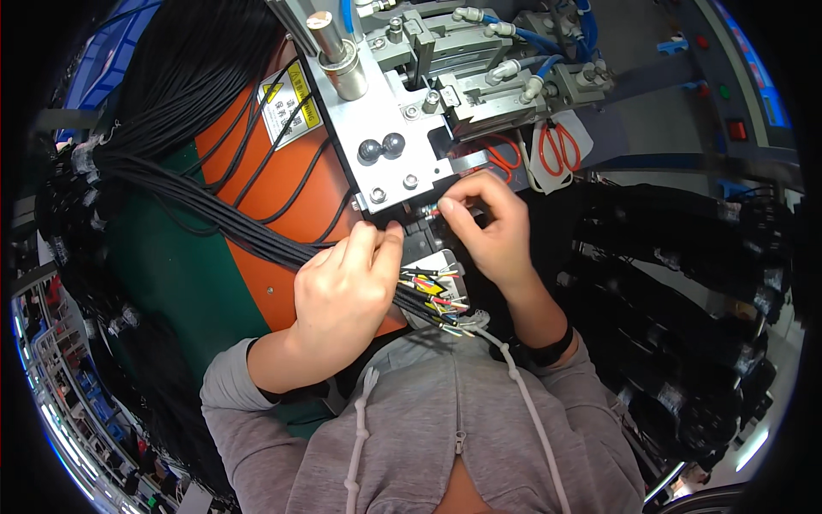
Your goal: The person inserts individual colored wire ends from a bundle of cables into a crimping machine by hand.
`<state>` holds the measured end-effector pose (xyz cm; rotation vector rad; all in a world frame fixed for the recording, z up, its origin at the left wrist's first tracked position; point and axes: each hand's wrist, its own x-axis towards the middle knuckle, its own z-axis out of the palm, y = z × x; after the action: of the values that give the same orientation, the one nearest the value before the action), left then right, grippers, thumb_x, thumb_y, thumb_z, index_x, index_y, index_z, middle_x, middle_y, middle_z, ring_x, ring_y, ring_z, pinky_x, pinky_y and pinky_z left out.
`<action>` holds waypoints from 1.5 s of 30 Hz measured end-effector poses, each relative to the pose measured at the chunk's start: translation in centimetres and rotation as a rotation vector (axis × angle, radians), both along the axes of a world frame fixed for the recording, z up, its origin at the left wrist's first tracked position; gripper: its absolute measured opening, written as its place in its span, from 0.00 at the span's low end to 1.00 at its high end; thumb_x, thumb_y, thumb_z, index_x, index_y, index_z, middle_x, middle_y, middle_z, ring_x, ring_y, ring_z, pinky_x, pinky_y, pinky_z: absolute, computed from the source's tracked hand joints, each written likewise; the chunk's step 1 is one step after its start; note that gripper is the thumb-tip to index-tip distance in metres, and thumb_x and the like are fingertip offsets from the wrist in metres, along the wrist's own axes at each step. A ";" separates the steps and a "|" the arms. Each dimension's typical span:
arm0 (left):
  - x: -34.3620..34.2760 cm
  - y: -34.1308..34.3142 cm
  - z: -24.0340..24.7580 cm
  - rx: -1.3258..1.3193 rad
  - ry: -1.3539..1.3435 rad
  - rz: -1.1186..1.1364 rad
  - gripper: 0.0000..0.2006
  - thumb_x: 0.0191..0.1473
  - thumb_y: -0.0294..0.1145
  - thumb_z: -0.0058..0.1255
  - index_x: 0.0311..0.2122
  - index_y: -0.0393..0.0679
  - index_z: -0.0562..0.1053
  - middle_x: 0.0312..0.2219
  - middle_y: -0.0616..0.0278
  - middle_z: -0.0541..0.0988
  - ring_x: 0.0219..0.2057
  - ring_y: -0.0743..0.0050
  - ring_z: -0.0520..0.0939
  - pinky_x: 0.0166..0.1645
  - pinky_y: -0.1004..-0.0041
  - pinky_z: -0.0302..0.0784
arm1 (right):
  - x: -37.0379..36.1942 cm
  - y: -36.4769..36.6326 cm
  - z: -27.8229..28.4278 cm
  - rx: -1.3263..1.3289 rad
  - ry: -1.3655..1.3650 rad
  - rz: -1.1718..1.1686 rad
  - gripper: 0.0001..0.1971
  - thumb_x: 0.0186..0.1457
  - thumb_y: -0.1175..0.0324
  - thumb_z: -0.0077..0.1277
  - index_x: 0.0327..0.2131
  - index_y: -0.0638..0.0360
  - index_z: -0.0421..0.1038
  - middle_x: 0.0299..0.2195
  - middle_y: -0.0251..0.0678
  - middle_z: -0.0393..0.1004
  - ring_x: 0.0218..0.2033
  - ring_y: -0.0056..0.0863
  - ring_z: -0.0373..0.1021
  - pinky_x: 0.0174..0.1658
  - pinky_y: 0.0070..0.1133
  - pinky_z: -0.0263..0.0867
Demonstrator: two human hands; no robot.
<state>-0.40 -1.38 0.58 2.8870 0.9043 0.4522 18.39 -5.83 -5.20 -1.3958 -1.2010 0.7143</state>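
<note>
My left hand is closed at the front edge of the metal machine head, fingers curled over a black cable mostly hidden beneath them. Just right of it, my right hand has thumb and index finger pinched on thin coloured wires at the machine's dark opening. A bundle of black cables runs from the left under my left hand. Beyond the hand, several cable ends fan out with stripped coloured wires, in front of my grey jacket.
Orange and green panels lie under the cables, with a yellow warning label. Pneumatic cylinders with blue hoses sit at the back. Red-handled scissors rest behind my right hand. Black cable bundles hang at the right.
</note>
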 end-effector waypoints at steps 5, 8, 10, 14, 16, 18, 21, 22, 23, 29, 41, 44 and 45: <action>0.1 0.8 -0.1 -0.085 -0.049 0.001 0.11 0.45 0.30 0.58 0.36 0.39 0.77 0.26 0.67 0.72 0.25 0.79 0.77 0.26 0.77 0.71 | 1.4 0.2 1.5 0.405 0.030 0.506 0.11 0.41 0.81 0.63 0.30 0.63 0.72 0.27 0.36 0.75 0.28 0.26 0.70 0.35 0.21 0.66; 0.9 1.7 0.2 0.054 -0.477 -0.224 0.11 0.48 0.30 0.59 0.37 0.37 0.79 0.28 0.62 0.77 0.25 0.71 0.79 0.26 0.73 0.72 | 1.5 -0.3 1.4 0.367 0.129 0.349 0.12 0.40 0.82 0.64 0.30 0.63 0.73 0.27 0.37 0.76 0.30 0.27 0.72 0.35 0.21 0.67; 0.9 1.6 0.6 0.066 -0.487 -0.231 0.11 0.46 0.30 0.60 0.36 0.37 0.79 0.29 0.62 0.78 0.25 0.73 0.79 0.25 0.74 0.72 | 1.2 -0.6 1.8 0.348 0.180 0.271 0.12 0.40 0.83 0.64 0.30 0.64 0.73 0.27 0.38 0.77 0.31 0.27 0.73 0.35 0.21 0.68; 0.6 1.5 0.2 0.059 -0.512 -0.231 0.12 0.43 0.30 0.63 0.35 0.37 0.79 0.28 0.61 0.78 0.24 0.75 0.78 0.23 0.76 0.71 | -0.6 -0.7 3.1 0.427 0.312 0.203 0.12 0.41 0.84 0.63 0.32 0.66 0.73 0.29 0.39 0.76 0.32 0.27 0.73 0.36 0.20 0.68; 0.5 1.4 -0.4 0.006 -0.523 -0.205 0.11 0.42 0.29 0.64 0.33 0.37 0.79 0.25 0.62 0.77 0.21 0.73 0.78 0.20 0.76 0.69 | -1.9 -0.5 2.7 0.373 0.493 0.139 0.12 0.42 0.83 0.63 0.33 0.67 0.73 0.30 0.39 0.76 0.32 0.26 0.72 0.37 0.19 0.68; 0.6 1.4 -0.5 -0.011 -0.556 -0.199 0.11 0.42 0.28 0.64 0.33 0.36 0.79 0.24 0.62 0.76 0.20 0.73 0.77 0.20 0.76 0.68 | -2.4 -0.5 2.7 0.343 0.582 0.104 0.12 0.43 0.83 0.63 0.34 0.68 0.73 0.31 0.39 0.75 0.33 0.26 0.72 0.37 0.19 0.68; 0.7 1.5 -0.7 -0.041 -0.619 -0.176 0.11 0.42 0.27 0.64 0.32 0.35 0.78 0.22 0.62 0.75 0.18 0.73 0.76 0.18 0.76 0.67 | -2.7 -0.4 3.0 0.302 0.371 0.041 0.12 0.44 0.81 0.63 0.34 0.68 0.74 0.33 0.40 0.74 0.33 0.24 0.72 0.38 0.17 0.67; 0.7 1.6 -0.8 -0.027 -0.614 -0.174 0.10 0.42 0.27 0.63 0.32 0.36 0.78 0.22 0.62 0.75 0.18 0.73 0.76 0.18 0.76 0.67 | -2.7 -0.4 3.0 0.300 0.371 0.041 0.12 0.44 0.81 0.63 0.34 0.68 0.74 0.33 0.40 0.74 0.33 0.24 0.72 0.38 0.17 0.67; 0.7 1.6 -0.8 -0.012 -0.609 -0.173 0.10 0.42 0.27 0.63 0.31 0.36 0.78 0.22 0.63 0.75 0.18 0.73 0.76 0.18 0.76 0.67 | -2.7 -0.5 3.0 0.257 0.387 0.062 0.11 0.44 0.80 0.63 0.34 0.68 0.75 0.32 0.39 0.75 0.33 0.24 0.72 0.38 0.17 0.67; 0.9 1.6 -0.7 -0.018 -0.611 -0.191 0.08 0.41 0.25 0.62 0.29 0.36 0.77 0.20 0.64 0.72 0.17 0.74 0.74 0.17 0.75 0.66 | -1.4 -1.0 3.9 0.068 0.327 0.214 0.07 0.47 0.76 0.62 0.30 0.66 0.75 0.31 0.37 0.74 0.30 0.25 0.69 0.36 0.21 0.66; 0.8 1.5 -0.1 0.012 -0.370 -0.189 0.13 0.37 0.23 0.59 0.34 0.37 0.79 0.21 0.65 0.71 0.18 0.75 0.72 0.19 0.76 0.64 | 1.7 -0.9 5.0 -0.232 0.091 0.299 0.04 0.48 0.78 0.59 0.26 0.65 0.72 0.26 0.34 0.73 0.28 0.21 0.68 0.33 0.19 0.63; 0.7 1.3 -0.4 0.047 -0.355 -0.207 0.16 0.38 0.25 0.57 0.37 0.40 0.79 0.22 0.66 0.71 0.19 0.78 0.72 0.20 0.77 0.65 | 2.1 -0.9 3.5 -0.192 0.207 0.266 0.04 0.48 0.78 0.58 0.26 0.66 0.72 0.25 0.34 0.72 0.28 0.21 0.68 0.33 0.19 0.63; 0.6 1.2 -0.5 0.045 -0.355 -0.203 0.16 0.38 0.25 0.57 0.37 0.40 0.79 0.22 0.66 0.71 0.19 0.78 0.72 0.20 0.77 0.65 | 2.1 -0.9 3.0 -0.171 0.267 0.248 0.04 0.49 0.78 0.57 0.26 0.66 0.72 0.24 0.34 0.72 0.28 0.21 0.68 0.33 0.19 0.63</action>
<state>0.25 -0.18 0.11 2.7651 0.5463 0.9329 20.50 -6.75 -2.19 -1.2524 -1.1305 1.1633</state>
